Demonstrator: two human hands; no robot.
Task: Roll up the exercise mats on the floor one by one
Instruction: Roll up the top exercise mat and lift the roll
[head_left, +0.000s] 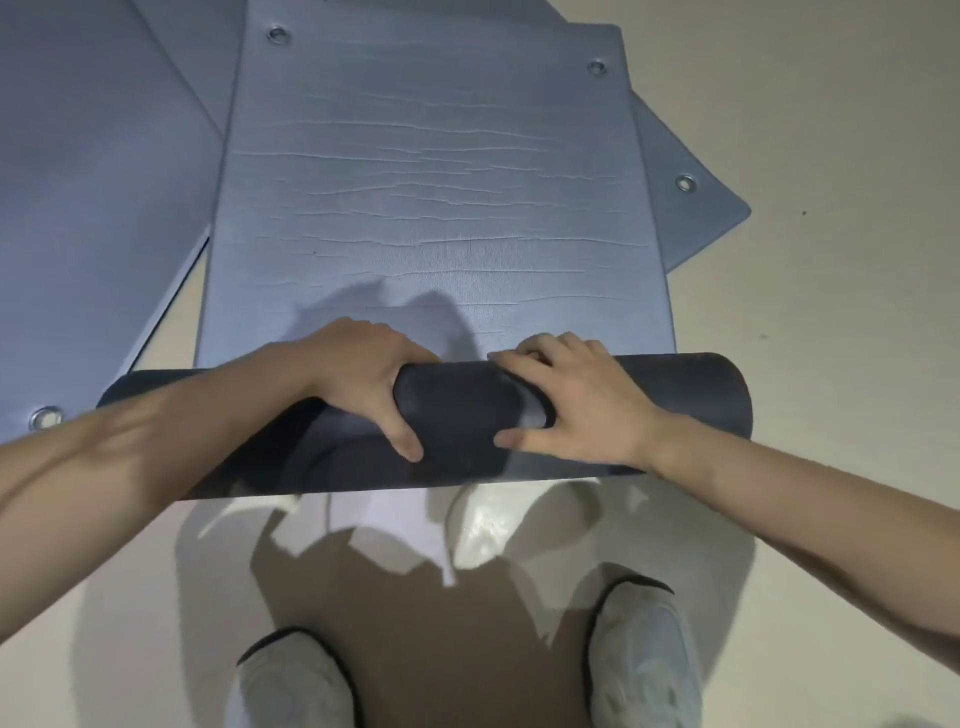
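A grey-blue exercise mat lies flat on the floor ahead of me, creased across its middle, with metal eyelets at its far corners. Its near end is wound into a dark roll lying crosswise. My left hand grips the roll left of centre, fingers over its far side and thumb on the near side. My right hand presses on the roll right of centre, fingers spread over the top.
More grey-blue mats lie under and beside this one: one at the left, another poking out at the right. My two feet in light shoes stand on the pale floor just behind the roll.
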